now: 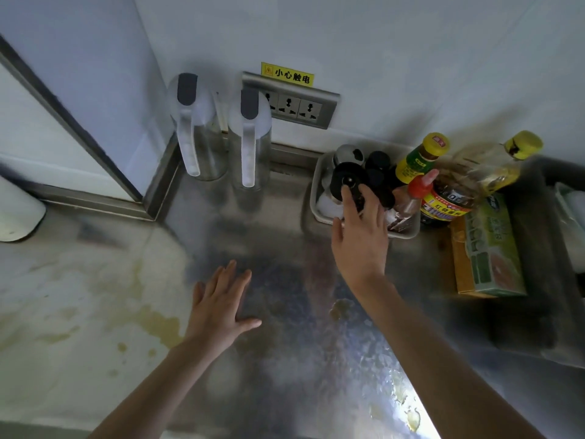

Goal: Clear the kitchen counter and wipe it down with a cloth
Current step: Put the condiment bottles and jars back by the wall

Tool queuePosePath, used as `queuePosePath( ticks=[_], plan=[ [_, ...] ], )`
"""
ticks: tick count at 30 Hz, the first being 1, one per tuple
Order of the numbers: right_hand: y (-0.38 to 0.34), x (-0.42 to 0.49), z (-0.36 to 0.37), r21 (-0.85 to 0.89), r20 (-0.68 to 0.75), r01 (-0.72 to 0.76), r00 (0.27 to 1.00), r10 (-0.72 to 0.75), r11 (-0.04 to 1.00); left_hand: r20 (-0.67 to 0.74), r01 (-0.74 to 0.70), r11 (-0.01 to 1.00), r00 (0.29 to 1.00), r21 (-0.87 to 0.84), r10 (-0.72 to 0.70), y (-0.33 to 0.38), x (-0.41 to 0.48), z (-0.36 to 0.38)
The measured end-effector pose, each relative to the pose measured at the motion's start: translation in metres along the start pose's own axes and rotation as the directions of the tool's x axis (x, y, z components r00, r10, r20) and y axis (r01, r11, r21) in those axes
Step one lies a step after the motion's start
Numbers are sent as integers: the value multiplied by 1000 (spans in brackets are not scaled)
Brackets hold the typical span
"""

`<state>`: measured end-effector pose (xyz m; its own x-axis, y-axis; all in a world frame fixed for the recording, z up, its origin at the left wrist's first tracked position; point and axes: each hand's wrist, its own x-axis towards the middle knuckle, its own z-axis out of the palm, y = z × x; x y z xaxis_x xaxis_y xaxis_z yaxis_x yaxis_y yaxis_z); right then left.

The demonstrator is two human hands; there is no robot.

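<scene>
1. Head view, far left: a white rounded object (15,213) is cut off by the frame edge, and I cannot tell what it is. It sits on the desk (285,343). Yellowish spill stains (152,324) spread across the desk's left part.
2. Back corner: two clear jugs (198,131) (250,137) stand upright side by side, with grey lids and white handles. A socket strip (294,106) is on the wall behind them, under a yellow warning label (287,74).
3. The left hand (221,299) is mid-desk, flat, fingers straight and spread. Its grip holds nothing. I cannot tell whether it touches the desk.
4. The right hand (361,236) reaches ahead to the tray (314,201). Its index finger lies on a black-capped jar (348,180) and its thumb is out by the tray's front rim. The grip is spread, with no closed hold visible.
5. The tray is white and shallow, near the back wall. It is crowded with black-capped jars and has a red-nozzled bottle (418,188) leaning at its right end. The contents are blurred.
6. Right of the tray: a dark sauce bottle (449,204), a yellow-capped oil bottle (500,166) and a green box (487,248).
7. Judgement:
   - The clearing stage is under way, and no cloth is in view.
   - The tray lies straight ahead of the right hand, and its long axis seems to run along the wall.
   - The right hand is nearer to the tray; the left hand is well apart from it.
</scene>
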<state>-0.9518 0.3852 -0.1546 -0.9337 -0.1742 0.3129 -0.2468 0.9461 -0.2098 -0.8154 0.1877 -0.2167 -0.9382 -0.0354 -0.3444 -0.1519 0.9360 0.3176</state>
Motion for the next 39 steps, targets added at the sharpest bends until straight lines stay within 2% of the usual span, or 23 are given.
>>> queuePosePath(
  ticks=[3,8,10,13,17,20,23,26,30,35,37,39],
  plan=[
    [1,-1,2,-20,52,-6,999,7,1000,-2,10,1000,1000,-26,-10,-1,0,-3],
    [-8,5,-3,-40,100,-46,994,50,998,-148,-2,991,989,-132,-18,-6,-30,-20],
    [-18,-5,-6,-22,105,-100,989,102,995,-205,16,970,977,-242,-67,-12,-56,-27],
    [-41,-38,-7,180,116,-62,992,41,982,-280,109,892,927,-438,-251,-27,-102,-40],
    [-85,-90,0,387,229,147,941,-250,910,-309,246,680,750,-691,-585,-47,-170,-52],
    [-128,-113,-2,564,351,138,852,-388,814,-315,272,597,649,-754,-693,-62,-213,-52],
    [-178,-138,-9,653,452,93,749,-485,752,-326,296,554,564,-778,-759,-73,-258,-53],
    [-238,-174,-11,731,413,196,636,-652,653,-318,289,458,422,-840,-849,-88,-308,-49],
    [-320,-236,-23,812,324,345,405,-855,472,-263,296,326,234,-898,-936,-118,-383,-34],
    [-410,-307,-45,845,293,409,186,-938,345,-196,234,194,18,-953,-981,-164,-488,-9],
    [-442,-336,-51,841,307,428,125,-943,331,-151,199,139,-44,-970,-988,-184,-530,6],
    [-472,-366,-58,845,296,431,115,-948,316,-119,170,103,-86,-980,-989,-202,-570,18]
  ],
)
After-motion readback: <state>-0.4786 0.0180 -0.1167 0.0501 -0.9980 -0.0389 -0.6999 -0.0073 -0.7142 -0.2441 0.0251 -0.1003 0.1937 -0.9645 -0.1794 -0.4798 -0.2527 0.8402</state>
